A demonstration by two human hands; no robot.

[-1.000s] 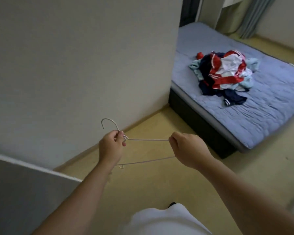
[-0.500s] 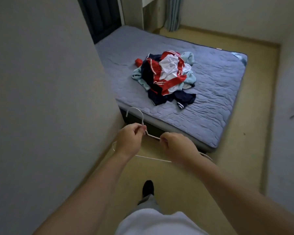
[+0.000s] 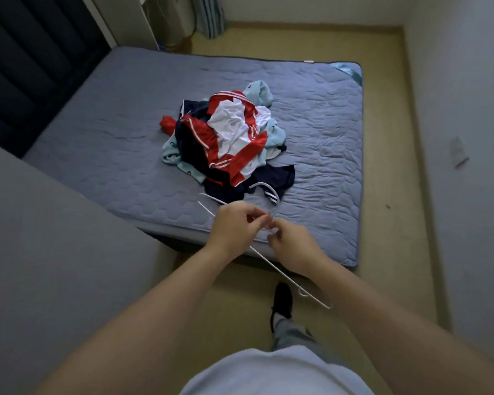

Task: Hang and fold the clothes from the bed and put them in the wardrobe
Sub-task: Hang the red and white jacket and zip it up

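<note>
Plainly, almost all of the work is still to come. Largest in view is the bed (image 3: pixel 103 143), its blue-grey quilted cover bare apart from one heap near the middle. That heap, the clothes (image 3: pixel 226 143), is a loose tangle of red-and-white, navy and pale blue garments; none of it looks folded, and nothing lies sorted beside it. A grey panel (image 3: pixel 54 252) fills the lower left, and I cannot tell whether it belongs to the wardrobe, whose inside does not show at all.

Just short of the near edge of the bed, the person holds a thin white hanger (image 3: pixel 271 262), which carries no garment. Its long wire runs down to the lower right past the wrist, its other shoulder pokes out to the upper left, and its hook curves up beyond the hands, over the near part of the heap.

The left hand (image 3: pixel 234 226) has its fingers pinched shut on the wire near the neck of the hanger. The right hand (image 3: pixel 294 246) meets it there, fingers curled closed on the same spot.

So, by my reading, only the fetching of a hanger is done. Still ahead: choosing a garment, hanging it, folding the others, and carrying everything to the wardrobe.
</note>
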